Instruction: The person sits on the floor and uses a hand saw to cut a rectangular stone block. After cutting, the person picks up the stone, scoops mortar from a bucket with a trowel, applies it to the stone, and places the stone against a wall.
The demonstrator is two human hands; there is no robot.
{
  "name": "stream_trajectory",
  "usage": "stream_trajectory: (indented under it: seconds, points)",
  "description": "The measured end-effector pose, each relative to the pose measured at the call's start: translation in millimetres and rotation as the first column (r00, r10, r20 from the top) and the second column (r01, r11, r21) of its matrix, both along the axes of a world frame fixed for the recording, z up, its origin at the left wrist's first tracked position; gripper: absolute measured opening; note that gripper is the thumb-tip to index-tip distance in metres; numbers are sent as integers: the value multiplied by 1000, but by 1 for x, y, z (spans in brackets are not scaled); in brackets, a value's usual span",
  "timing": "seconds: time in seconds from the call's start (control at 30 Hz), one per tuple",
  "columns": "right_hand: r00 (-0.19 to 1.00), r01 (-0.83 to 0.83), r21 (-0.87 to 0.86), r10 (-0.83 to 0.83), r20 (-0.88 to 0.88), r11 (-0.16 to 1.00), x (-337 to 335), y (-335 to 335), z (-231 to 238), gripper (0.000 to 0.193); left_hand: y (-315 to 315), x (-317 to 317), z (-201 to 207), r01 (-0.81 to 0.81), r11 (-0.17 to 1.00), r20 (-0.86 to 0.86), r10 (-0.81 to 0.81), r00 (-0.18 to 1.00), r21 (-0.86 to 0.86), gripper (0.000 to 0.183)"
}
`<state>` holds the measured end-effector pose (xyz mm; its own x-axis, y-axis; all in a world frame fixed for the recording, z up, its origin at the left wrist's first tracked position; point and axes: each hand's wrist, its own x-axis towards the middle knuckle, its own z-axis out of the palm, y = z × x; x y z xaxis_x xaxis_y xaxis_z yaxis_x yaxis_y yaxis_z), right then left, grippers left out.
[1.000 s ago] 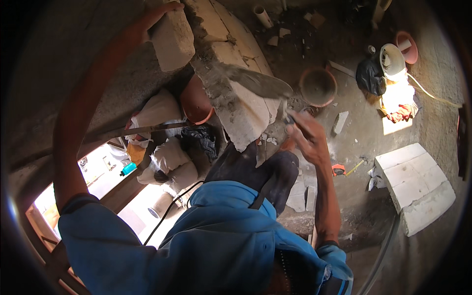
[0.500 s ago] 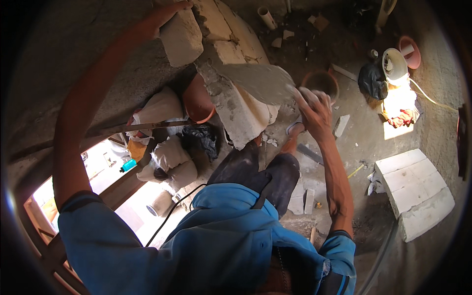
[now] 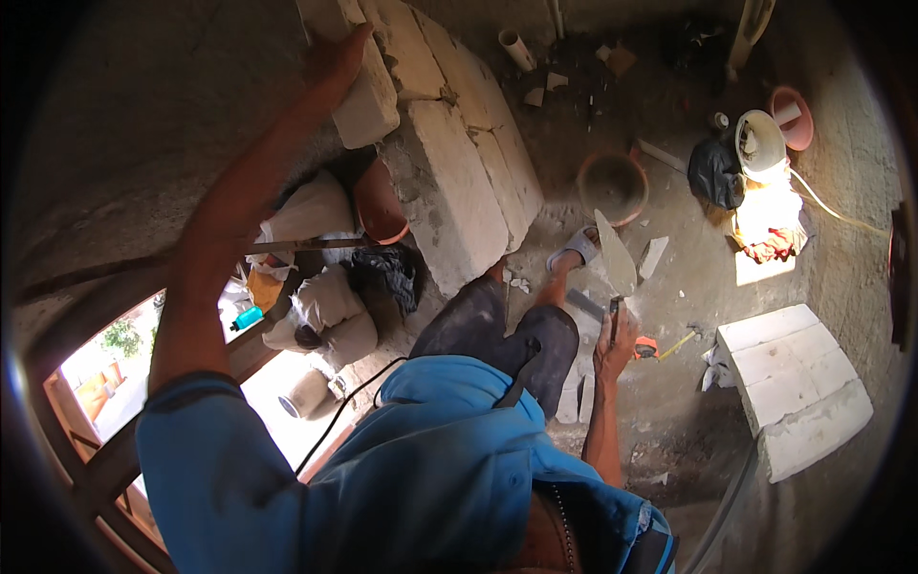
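A pale lightweight block (image 3: 367,113) sits at the top of a short block wall (image 3: 459,196), at the upper left. My left hand (image 3: 337,65) grips the block from above, arm stretched out, fingers bent over its edge. Down by my right knee, my right hand (image 3: 617,342) is closed round the handle of a trowel (image 3: 615,256). The trowel's pointed grey blade is turned edge-on toward the far side, above the floor and apart from the wall. Grey mortar shows on the wall's near end.
A round mortar tub (image 3: 613,189) stands beyond my foot. An orange tape measure (image 3: 646,348) lies right of my right hand. Stacked white blocks (image 3: 794,383) are at the right, buckets (image 3: 762,143) at the far right. Sacks (image 3: 330,311) and a window opening lie left.
My right hand has drawn the trowel back from the wall's top, down toward my right knee. The left hand has shifted its hold on the block, which sits slightly nearer.
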<state>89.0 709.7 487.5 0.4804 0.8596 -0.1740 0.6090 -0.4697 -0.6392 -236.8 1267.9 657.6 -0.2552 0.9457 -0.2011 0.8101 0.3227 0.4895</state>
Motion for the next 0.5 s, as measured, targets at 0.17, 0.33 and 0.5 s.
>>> stream_trajectory:
  seconds: [0.17, 0.33, 0.5]
  points:
    - [976, 135, -17, -136, -168, 991, -12, 19, -27, 43, 31, -9, -38, 80, 997, -227, -83, 970, -22, 108]
    - [878, 270, -229, -337, -339, 935, -1, 34, -135, 56, 37, -68, -33, 650, 748, -312, -653, 690, -129, 110]
    - [298, 475, -515, -681, -669, 714, 32, 80, -293, 38, 40, -77, 7, 909, 341, -381, -894, 235, -239, 113]
